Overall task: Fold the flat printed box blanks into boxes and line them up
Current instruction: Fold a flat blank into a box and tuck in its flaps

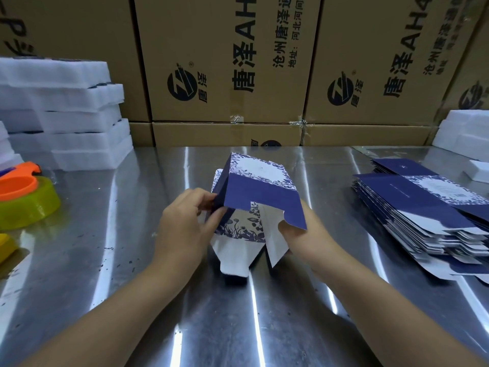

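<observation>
A half-opened box blank (255,186), dark blue with a white floral panel, is held above the middle of the steel table (111,260). Its white end flaps (235,258) hang toward me. My left hand (185,221) pinches the box's left edge between thumb and fingers. My right hand (299,234) grips the near right blue flap, partly hidden behind it. A stack of flat blue printed blanks (428,215) lies at the right of the table.
White foam trays (60,115) are piled at the back left, more foam (465,131) at the back right. An orange and yellow-green tape dispenser (23,200) sits at the left edge. Big brown cartons (227,62) wall off the back.
</observation>
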